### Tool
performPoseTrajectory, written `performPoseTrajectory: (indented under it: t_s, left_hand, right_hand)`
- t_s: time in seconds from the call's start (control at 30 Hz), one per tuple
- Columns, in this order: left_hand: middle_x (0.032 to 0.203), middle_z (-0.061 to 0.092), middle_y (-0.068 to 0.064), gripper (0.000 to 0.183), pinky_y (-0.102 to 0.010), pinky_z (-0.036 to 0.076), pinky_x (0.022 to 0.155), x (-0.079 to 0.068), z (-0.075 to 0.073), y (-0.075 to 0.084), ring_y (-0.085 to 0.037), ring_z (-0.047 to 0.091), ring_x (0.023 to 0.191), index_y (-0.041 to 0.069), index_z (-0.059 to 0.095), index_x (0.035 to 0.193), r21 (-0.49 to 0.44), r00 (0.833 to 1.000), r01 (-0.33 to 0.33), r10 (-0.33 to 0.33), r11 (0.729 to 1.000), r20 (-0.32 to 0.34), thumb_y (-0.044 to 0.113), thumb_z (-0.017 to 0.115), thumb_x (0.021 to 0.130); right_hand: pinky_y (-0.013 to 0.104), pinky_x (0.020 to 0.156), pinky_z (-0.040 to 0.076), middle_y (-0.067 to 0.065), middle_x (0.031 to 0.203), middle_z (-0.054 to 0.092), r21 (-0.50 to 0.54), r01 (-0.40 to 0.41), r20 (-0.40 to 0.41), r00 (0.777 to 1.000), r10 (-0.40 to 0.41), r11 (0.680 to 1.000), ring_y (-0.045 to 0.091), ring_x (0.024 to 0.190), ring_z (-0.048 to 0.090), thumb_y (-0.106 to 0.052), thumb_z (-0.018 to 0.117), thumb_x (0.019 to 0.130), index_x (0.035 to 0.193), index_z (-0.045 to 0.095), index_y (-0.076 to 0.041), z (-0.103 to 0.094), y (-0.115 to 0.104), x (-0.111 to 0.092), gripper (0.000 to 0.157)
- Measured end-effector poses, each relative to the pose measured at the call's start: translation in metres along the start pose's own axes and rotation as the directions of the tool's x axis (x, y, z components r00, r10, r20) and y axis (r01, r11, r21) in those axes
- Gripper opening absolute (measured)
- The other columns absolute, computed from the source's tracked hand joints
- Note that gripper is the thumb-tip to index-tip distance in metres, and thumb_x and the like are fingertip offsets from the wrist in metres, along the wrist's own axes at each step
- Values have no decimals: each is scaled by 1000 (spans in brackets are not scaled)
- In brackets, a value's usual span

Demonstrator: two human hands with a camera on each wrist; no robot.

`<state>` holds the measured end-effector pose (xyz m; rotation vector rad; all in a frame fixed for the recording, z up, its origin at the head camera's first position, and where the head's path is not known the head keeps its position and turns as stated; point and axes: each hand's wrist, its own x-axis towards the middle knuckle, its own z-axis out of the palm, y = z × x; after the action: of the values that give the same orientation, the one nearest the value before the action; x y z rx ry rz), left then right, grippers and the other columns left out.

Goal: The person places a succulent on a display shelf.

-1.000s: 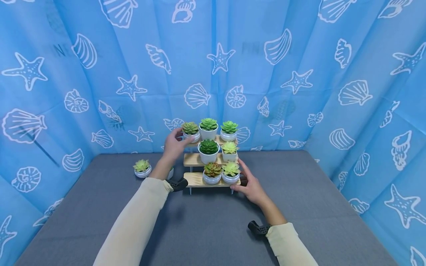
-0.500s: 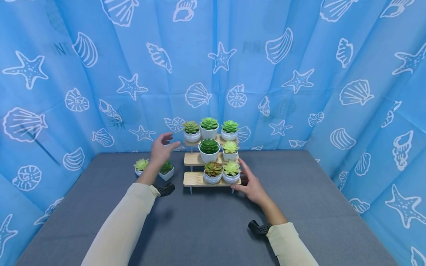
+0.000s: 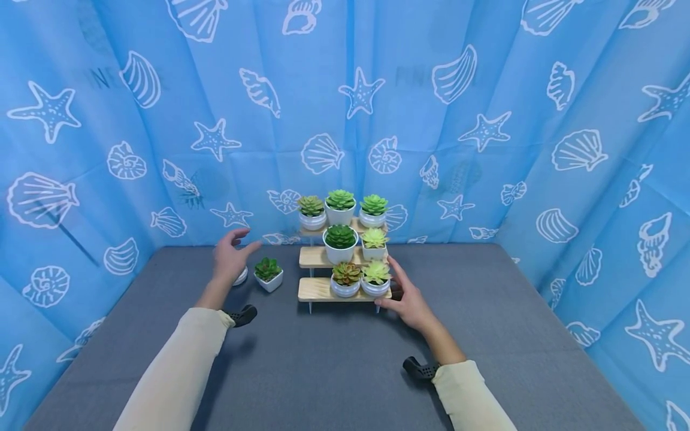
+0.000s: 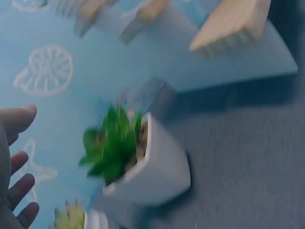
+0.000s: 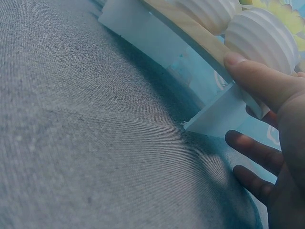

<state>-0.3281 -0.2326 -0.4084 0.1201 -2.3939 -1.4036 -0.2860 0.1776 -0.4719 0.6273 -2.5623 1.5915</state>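
Observation:
My left hand (image 3: pixel 229 256), fingers loosely spread and holding nothing, hovers over a light-green potted succulent, which it mostly hides in the head view; that plant's white pot (image 3: pixel 241 276) peeks out. To its right sits a dark-green succulent in a square white pot (image 3: pixel 268 275), seen large and blurred in the left wrist view. A three-tier wooden display stand (image 3: pixel 315 290) with clear side panels carries several potted succulents. With my right hand (image 3: pixel 411 304) I grip the stand's right end, the thumb (image 5: pixel 257 78) on the bottom plank's front edge and the other fingers round the side panel.
On the stand, a dark-green succulent (image 3: pixel 340 237) and a yellow-green one (image 3: pixel 374 237) fill the middle tier's right part. A reddish succulent (image 3: pixel 345 273) stands on the bottom tier. Behind the grey table (image 3: pixel 334 371) hangs a blue shell-print curtain (image 3: pixel 302 78).
My left hand has let go of the olive-green succulent's pot on the top tier and moved left, down toward the plants on the table. My right hand has stayed at the stand.

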Motion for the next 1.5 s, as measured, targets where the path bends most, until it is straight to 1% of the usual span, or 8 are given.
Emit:
performPoseTrajectory:
  t_s: [0.2,0.3,0.43,0.67,0.83,1.03,1.27,1.5]
  left_hand:
    - [141,47,-18,51,-55,32,104,-6,-14,-18,-38,38,132,5,54,136,82,1000,-3,5,997,-23,25,70,92]
    - [144,41,-21,58,-59,28,104,-9,-19,-27,-41,34,133,6,48,142,127,999,42,-41,991,-10,28,69,92]
    - [145,37,-24,69,-60,27,103,-12,-22,-40,-41,33,132,7,39,147,161,992,124,-126,979,4,33,69,91]
    - [147,35,-24,79,-58,27,104,-19,-22,-54,-42,33,132,4,31,151,143,987,151,-156,978,25,35,71,90]
    - [150,32,-24,88,-57,24,108,-23,-19,-62,-42,29,136,4,24,153,129,978,205,-209,970,22,42,71,88]
    - [148,34,-26,87,-58,22,108,-28,-14,-71,-43,28,136,2,26,152,142,976,216,-219,966,3,39,71,88]
    - [147,35,-27,85,-57,23,107,-31,-14,-78,-43,31,134,0,30,150,138,977,211,-213,968,2,38,72,87]
    - [145,40,-27,76,-51,29,108,-34,-12,-79,-40,37,133,-5,35,146,90,973,230,-228,969,-36,28,73,88]
  right_hand:
    - [56,93,44,21,139,50,3,2,0,1000,-2,1000,37,117,55,-17,80,83,156,15,-35,0,0,0,99]
    - [56,92,45,21,140,49,0,3,-3,1000,-3,1000,37,117,55,-18,80,83,156,15,-34,-1,1,0,99]
    - [56,92,45,21,140,49,-11,-2,-9,1000,2,1000,36,117,55,-18,80,83,156,15,-35,-1,1,0,100]
    - [56,92,45,21,139,50,-6,-1,-12,1000,1,1000,36,116,56,-17,80,82,156,15,-35,-2,2,0,100]
    - [56,91,45,22,138,51,0,5,-11,1000,-5,1000,37,115,56,-17,80,82,156,15,-35,-2,3,0,100]
    - [56,92,45,22,137,51,11,-27,2,1000,27,1000,37,117,55,-16,80,83,156,14,-33,-2,2,0,100]
    - [61,92,42,30,136,49,43,-25,24,999,24,999,45,116,53,-7,77,84,157,13,-16,-5,-25,-6,98]
    - [59,92,43,31,135,49,3,-18,25,1000,18,1000,44,116,54,-5,76,84,156,15,-10,-5,-41,-9,94]
